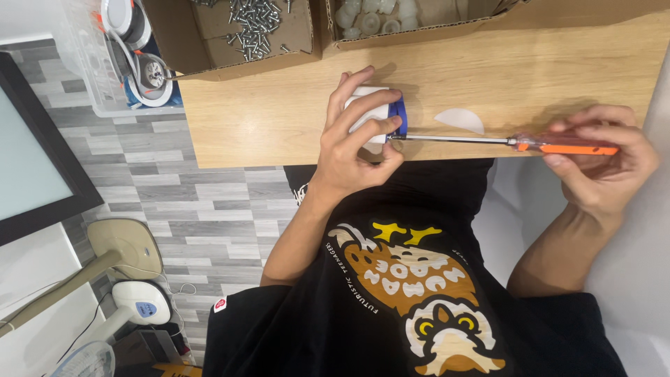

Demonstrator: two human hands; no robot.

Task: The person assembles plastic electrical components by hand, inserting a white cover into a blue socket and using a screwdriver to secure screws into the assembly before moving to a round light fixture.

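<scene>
Head view: my left hand (pixel 352 143) gripped white fitting (pixel 373 112), right hand (pixel 604 160) clasped screwdriver (pixel 488 141), tip seated; screw apparently mid-drive, white disc (pixel 460 120) unfitted.

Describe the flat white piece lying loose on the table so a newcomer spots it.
On the wooden table, look between the two hands, just above the screwdriver shaft. The white half-disc lies flat there, untouched: thin and semicircular, unlike the chunky white parts in the cardboard box.

Home workbench, wooden tabletop (pixel 293 119), cardboard box of screws (pixel 255 24), standing fan (pixel 132 300)
</scene>
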